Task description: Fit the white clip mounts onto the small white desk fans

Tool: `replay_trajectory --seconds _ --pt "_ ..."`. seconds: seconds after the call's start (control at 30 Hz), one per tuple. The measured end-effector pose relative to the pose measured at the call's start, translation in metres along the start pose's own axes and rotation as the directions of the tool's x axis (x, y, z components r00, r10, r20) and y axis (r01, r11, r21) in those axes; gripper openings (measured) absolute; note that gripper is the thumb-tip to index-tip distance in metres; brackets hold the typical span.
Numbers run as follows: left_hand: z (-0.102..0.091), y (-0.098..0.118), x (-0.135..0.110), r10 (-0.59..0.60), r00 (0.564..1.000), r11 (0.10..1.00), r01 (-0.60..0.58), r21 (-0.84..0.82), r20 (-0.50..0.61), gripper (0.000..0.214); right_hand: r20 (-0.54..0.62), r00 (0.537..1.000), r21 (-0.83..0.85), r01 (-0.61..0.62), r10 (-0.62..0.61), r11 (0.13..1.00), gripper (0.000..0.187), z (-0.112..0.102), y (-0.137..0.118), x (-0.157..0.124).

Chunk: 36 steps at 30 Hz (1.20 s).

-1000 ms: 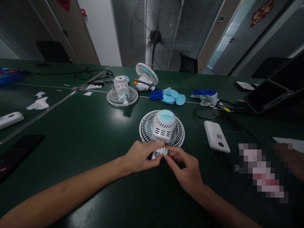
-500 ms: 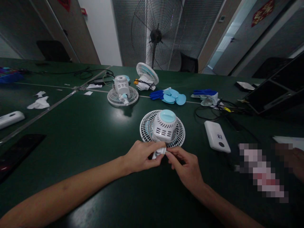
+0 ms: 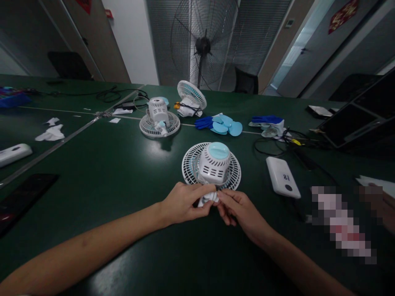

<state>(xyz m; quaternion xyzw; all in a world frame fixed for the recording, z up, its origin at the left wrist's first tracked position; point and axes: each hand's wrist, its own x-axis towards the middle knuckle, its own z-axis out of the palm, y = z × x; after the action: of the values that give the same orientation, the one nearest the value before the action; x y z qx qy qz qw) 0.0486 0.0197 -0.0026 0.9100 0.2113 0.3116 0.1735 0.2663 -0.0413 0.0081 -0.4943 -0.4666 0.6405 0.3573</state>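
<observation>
Taking the small white part [image 3: 207, 200] as the clock's centre, a spare fan [image 3: 159, 119] rests grille-down at 11 o'clock on the worktop [image 3: 117, 172], likely for stability. At 9 o'clock the left hand [image 3: 183, 202] grips the part between thumb and fingers, apparently to steady it. At 12 o'clock, just beyond, a nearer fan [image 3: 214, 164] lies grille-down, housing up; whether the part joins it is hidden. The right hand [image 3: 242, 209], toward 4 o'clock, has fingertips at the part's right end; pinching or merely pressing, I cannot tell. Compared with a second ago, its thumb sits higher and its lower fingers hang looser, while the left hand looks unchanged.
</observation>
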Motion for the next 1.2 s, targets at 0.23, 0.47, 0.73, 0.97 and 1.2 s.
replay_trajectory --seconds 0.23,0.47,0.73,0.97,1.2 --pt "0.001 -0.001 0.000 -0.003 1.000 1.000 0.003 0.008 -0.008 0.034 -0.094 0.986 -0.089 0.130 -0.139 0.987 0.034 0.006 0.011 -0.004" --pt "-0.001 0.001 0.001 -0.031 0.999 0.999 0.032 -0.029 0.025 0.033 -0.171 0.824 -0.530 0.385 -0.540 0.755 0.026 0.016 0.018 -0.016" --pt "-0.002 0.001 0.002 -0.024 1.000 0.999 0.024 -0.036 0.016 0.034 -0.151 0.723 -0.729 0.380 -0.674 0.570 0.019 0.017 0.015 -0.017" --pt "0.000 -0.001 0.000 -0.019 1.000 0.999 0.018 -0.050 -0.006 0.034 -0.152 0.728 -0.709 0.390 -0.668 0.587 0.018 0.014 0.018 -0.017" --pt "-0.001 -0.001 0.001 -0.021 1.000 0.999 0.022 -0.043 0.019 0.032 -0.190 0.786 -0.615 0.372 -0.588 0.696 0.016 0.011 0.019 -0.015"
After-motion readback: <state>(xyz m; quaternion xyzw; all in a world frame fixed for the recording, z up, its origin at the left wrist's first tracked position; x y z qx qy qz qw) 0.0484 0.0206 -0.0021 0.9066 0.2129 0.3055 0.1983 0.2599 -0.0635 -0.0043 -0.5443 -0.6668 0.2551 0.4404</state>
